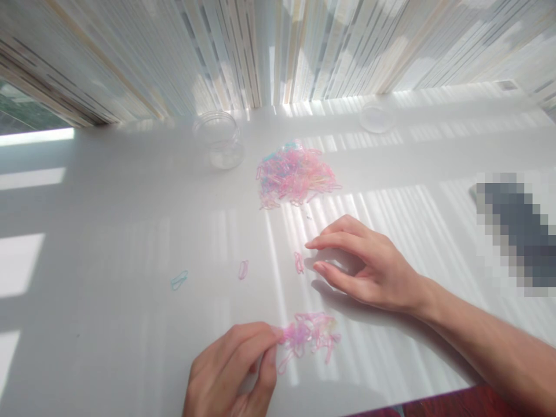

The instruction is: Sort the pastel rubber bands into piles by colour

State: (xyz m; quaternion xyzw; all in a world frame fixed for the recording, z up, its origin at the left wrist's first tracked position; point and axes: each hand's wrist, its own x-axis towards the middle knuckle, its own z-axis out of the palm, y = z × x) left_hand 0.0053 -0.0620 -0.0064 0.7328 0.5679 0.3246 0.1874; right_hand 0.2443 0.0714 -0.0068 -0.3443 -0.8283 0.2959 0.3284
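Observation:
Low in the view, my left hand point(237, 368) pinches thumb and fingertips together at the left end of a small cluster of pink and lilac paper clips point(310, 333). A pink clip seems to be in that pinch, largely hidden by the fingertips. My right hand point(362, 260) rests on its side on the table, thumb and forefinger apart and nothing between them. Just left of its fingertips lies a single pink paper clip point(299, 262), not touched. Farther left are a lilac clip point(243, 269) and a turquoise clip point(179, 280).
A larger heap of pastel paper clips point(297, 174) lies beyond my hands. Behind it stand a clear round container point(219, 142) and a clear round lid point(377, 119). A blurred dark object point(519, 231) is at the right. Striped blinds point(260, 52) hang along the back edge.

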